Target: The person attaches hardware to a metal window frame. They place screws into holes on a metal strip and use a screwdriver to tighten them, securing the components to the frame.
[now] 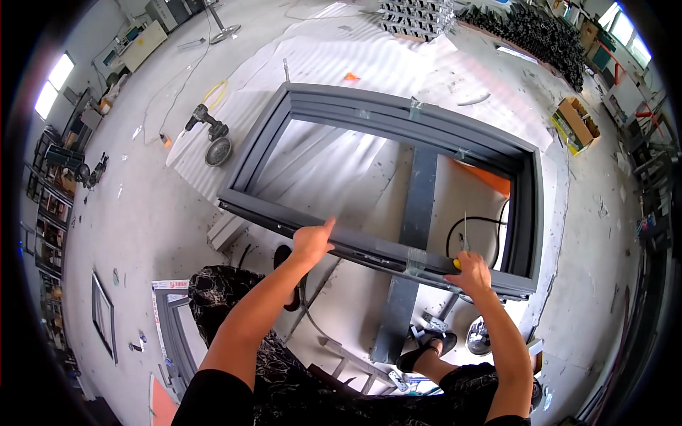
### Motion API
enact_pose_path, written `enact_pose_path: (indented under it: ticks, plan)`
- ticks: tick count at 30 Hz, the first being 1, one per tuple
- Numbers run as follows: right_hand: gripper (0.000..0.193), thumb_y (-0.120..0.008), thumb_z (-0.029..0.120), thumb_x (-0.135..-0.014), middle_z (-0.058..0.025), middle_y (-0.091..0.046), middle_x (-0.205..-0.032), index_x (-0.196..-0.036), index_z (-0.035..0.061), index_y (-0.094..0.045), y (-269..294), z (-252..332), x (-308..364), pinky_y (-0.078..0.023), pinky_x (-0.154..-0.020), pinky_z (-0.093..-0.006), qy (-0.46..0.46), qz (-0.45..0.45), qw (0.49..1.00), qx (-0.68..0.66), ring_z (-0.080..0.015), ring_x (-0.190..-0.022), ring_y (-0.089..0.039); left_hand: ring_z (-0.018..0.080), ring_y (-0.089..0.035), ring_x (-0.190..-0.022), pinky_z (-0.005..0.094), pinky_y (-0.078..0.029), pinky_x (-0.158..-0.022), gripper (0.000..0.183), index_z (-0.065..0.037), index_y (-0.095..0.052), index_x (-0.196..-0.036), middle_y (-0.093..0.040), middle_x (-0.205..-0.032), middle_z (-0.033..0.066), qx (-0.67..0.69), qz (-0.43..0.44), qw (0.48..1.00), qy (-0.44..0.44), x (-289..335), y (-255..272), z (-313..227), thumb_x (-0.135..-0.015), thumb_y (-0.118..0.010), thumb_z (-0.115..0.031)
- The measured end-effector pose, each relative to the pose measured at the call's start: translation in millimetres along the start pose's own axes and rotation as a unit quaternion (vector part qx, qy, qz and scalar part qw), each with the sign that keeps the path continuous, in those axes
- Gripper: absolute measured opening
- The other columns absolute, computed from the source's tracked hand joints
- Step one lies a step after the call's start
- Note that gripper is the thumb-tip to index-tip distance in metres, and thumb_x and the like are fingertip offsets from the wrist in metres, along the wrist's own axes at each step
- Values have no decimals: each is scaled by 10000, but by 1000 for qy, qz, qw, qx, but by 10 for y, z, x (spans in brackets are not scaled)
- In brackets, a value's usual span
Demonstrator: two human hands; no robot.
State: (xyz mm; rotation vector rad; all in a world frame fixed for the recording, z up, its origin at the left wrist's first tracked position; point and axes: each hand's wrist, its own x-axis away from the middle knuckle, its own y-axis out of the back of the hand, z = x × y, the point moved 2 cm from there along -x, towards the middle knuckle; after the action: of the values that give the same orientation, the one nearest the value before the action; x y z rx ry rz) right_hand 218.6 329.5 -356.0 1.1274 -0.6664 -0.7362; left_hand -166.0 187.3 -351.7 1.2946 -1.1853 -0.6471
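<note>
A dark grey window frame (469,145) lies in front of me, its near rail closest to my body. My left hand (312,243) is closed over that near rail, left of its middle, thumb raised. Toward the right end of the same rail, my right hand (474,275) is closed around a screwdriver (465,231), whose thin shaft points away from me; a bit of yellow shows beside the fingers. Strips of clear tape (416,261) cling to the rails. A dark beam (418,195) passes beneath the frame.
A cordless drill (207,122) and a round metal bowl (219,150) sit left of the frame on white sheeting (263,67). An open cardboard box (574,126) stands at right. Another frame (170,319) rests at lower left. A black cable (455,227) loops below the opening.
</note>
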Motion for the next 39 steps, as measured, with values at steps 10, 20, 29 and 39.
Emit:
enact_pose_path:
  ticks: [10, 20, 29, 39]
  plan:
    - [520, -781, 497, -721, -126, -657, -974, -1017, 105, -610, -238, 458, 503, -523, -797, -436, 23, 159, 987, -11, -329, -979, -630, 368, -658, -832, 483, -493, -696, 348, -85, -614, -844, -665, -789, 134, -97, -16, 991, -85, 10, -77, 477, -560, -815, -110]
    - [502, -811, 449, -686, -144, -646, -954, -976, 107, -585, -11, -30, 875, -530, -764, -459, -25, 109, 993, -24, -349, -928, -642, 336, -653, -895, 458, -509, -739, 380, -107, -629, -914, -679, -877, 116, -88, 33, 988, -122, 139, -157, -65, -583, -813, -137]
    - [522, -843, 390, -668, -113, -629, -997, -1032, 117, -587, 5, -244, 861, -508, -854, -428, -46, 98, 994, 10, -324, -1005, -615, 330, -650, -931, 450, -500, -784, 457, -94, -608, -1028, -680, -919, 112, -39, 53, 991, -115, 117, -142, -302, -638, -833, -170]
    - [486, -854, 299, -658, -98, -616, -954, -1020, 108, -592, -37, -195, 1011, -497, -847, -424, -36, 53, 998, 3, -311, -987, -599, 356, -660, -879, 456, -517, -730, 477, -37, -542, -961, -680, -874, 146, -76, 52, 988, -127, 189, -195, -382, -649, -842, -239]
